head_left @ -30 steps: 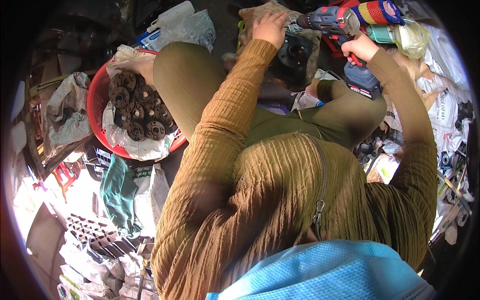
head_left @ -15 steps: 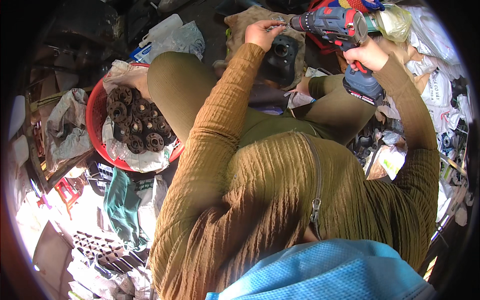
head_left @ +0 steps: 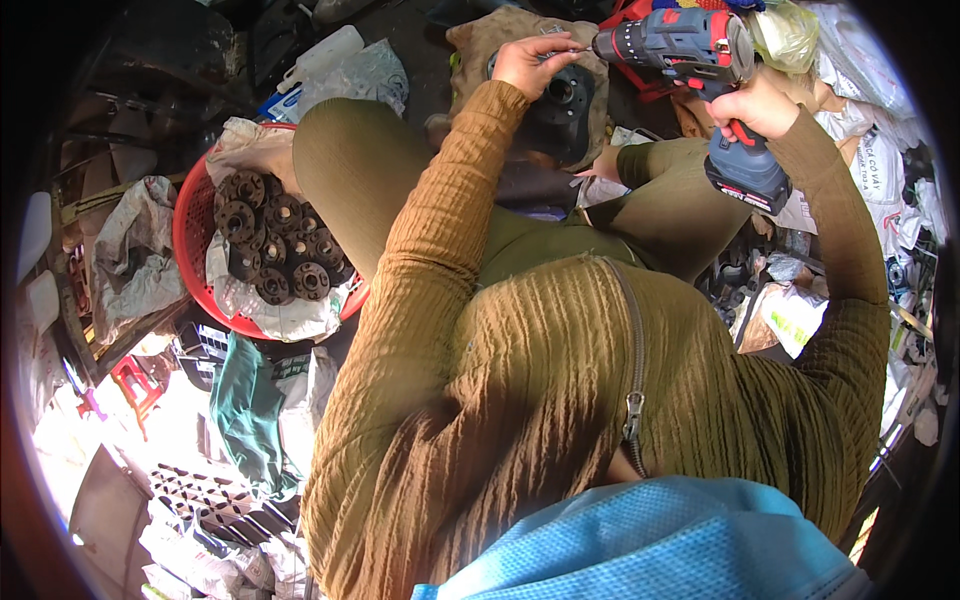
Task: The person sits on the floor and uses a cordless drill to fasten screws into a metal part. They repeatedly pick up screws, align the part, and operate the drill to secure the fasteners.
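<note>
My right hand (head_left: 757, 103) grips the handle of a grey-blue and red cordless drill (head_left: 680, 45), its chuck aimed left toward my other hand. In front of the chuck, the thumb and fingers of my left hand (head_left: 538, 65) are pinched close to the drill's tip. What they hold is too small to make out. Just below and beyond this hand lies a dark metal part with a round hub (head_left: 562, 100), resting on a brown cloth (head_left: 480, 45).
To my left stands a red plastic basket (head_left: 185, 225) holding several dark round flanged metal parts (head_left: 285, 235). Plastic bags (head_left: 365, 85) lie beyond my left knee. White sacks (head_left: 870, 165) and assorted clutter crowd the right side. A green cloth (head_left: 245, 410) hangs at lower left.
My right hand has moved the drill slightly to the right, widening the gap between chuck and left fingers. My left hand stays nearly in place, its fingers still pinched.
</note>
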### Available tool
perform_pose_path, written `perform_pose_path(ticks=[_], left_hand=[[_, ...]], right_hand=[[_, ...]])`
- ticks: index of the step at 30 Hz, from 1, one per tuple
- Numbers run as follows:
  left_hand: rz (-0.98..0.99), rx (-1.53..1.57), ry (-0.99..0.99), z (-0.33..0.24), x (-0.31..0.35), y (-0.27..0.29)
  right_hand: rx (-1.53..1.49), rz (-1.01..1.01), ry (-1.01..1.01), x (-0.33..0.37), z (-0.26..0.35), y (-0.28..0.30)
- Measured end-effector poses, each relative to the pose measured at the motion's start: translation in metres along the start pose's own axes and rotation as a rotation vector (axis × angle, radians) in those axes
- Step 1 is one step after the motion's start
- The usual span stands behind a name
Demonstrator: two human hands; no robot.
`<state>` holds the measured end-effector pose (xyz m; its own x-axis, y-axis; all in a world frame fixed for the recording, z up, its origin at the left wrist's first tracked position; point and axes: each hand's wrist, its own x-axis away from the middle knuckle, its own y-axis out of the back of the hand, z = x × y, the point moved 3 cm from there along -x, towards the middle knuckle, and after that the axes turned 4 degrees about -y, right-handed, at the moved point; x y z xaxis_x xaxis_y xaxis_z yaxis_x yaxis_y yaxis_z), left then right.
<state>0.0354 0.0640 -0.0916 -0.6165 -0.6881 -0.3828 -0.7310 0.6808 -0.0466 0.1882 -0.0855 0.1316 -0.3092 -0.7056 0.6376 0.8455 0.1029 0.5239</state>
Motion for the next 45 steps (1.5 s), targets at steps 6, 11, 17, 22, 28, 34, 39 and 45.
perform_pose_path(ticks=[6,11,17,22,28,34,39,45], left_hand=[[-0.011,0.136,0.07,0.005,0.0,-0.002],[-0.049,0.232,0.121,0.011,0.001,-0.005],[-0.083,0.071,-0.112,-0.001,-0.002,-0.006],[-0.11,0.088,-0.175,-0.009,-0.002,-0.004],[-0.121,-0.207,-0.265,-0.015,-0.004,-0.005],[-0.154,-0.135,-0.152,-0.019,0.001,-0.004],[-0.192,-0.118,-0.136,-0.014,0.002,-0.001],[-0.227,-0.098,-0.158,-0.015,-0.001,-0.003]], right_hand=[[-0.023,0.068,-0.008,0.003,0.001,-0.003],[-0.088,0.09,-0.027,0.009,0.003,0.0],[-0.069,0.051,-0.015,0.016,0.008,-0.003],[-0.018,0.027,0.009,0.023,0.013,-0.003],[0.034,0.022,-0.013,0.021,0.011,-0.002],[0.045,0.063,0.056,0.021,0.009,-0.005],[0.058,-0.049,0.09,0.025,0.011,0.001],[0.055,-0.021,-0.026,0.025,0.009,0.003]])
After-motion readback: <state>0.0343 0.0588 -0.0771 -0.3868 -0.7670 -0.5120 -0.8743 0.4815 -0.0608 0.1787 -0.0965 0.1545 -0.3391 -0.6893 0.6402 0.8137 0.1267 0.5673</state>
